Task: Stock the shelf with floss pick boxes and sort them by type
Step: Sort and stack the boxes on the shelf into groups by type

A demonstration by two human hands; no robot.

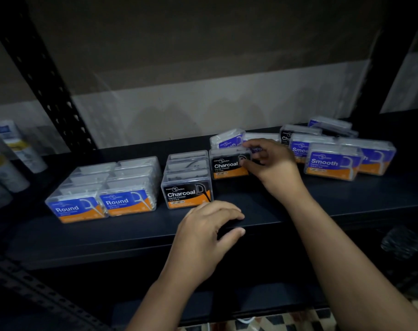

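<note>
At the left edge of the frame, white tubes (6,158) are blurred and cut off, labels unreadable. Right of centre, the right hand (272,161) hides part of a purple box (257,143). Far back at right, a Charcoal box (296,134) shows only "Cha".

Round boxes (100,201) and Smooth boxes (332,162) labelled blue over orange, Charcoal boxes (187,194) labelled black over orange, all lettered white and lidded clear, are set on a black shelf (263,206) framed by perforated black uprights (48,75).
</note>
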